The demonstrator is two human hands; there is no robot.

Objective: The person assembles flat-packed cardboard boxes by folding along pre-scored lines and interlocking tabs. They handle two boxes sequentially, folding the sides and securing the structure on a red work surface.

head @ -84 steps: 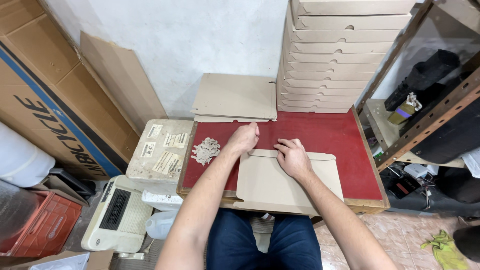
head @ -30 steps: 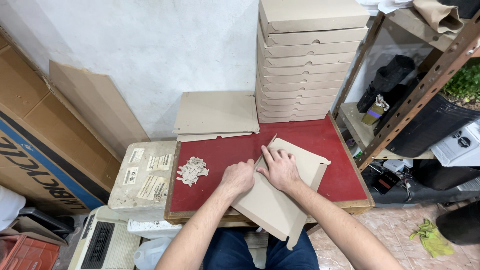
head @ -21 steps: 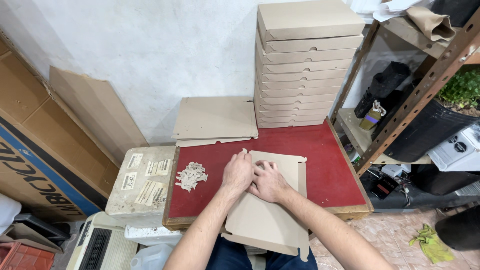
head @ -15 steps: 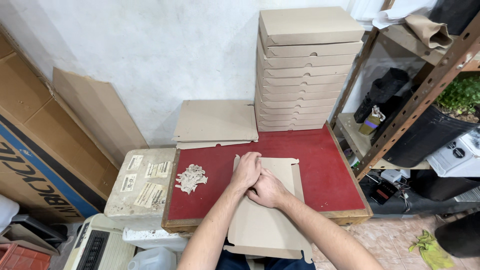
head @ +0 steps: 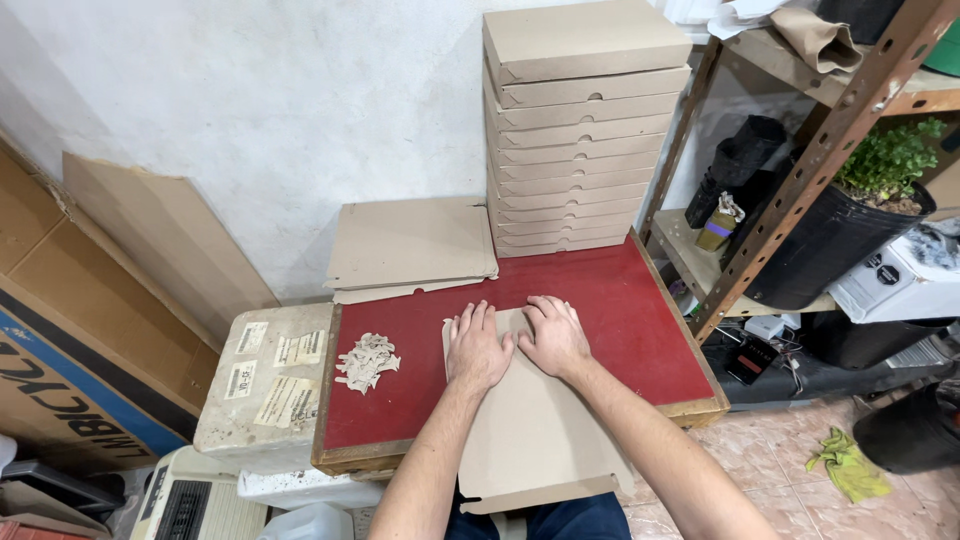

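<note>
on the red rectangular tabletop (head: 640, 330), the flat brown die-cut cardboard sheet (head: 545, 440) lies lengthwise, its near end overhanging the table edge. the left hand (head: 477, 347) and right hand (head: 555, 335) press its far end, fingers extended, slightly spread. the sheet appears light, stiff and crease-prone; grip at the side edges.
</note>
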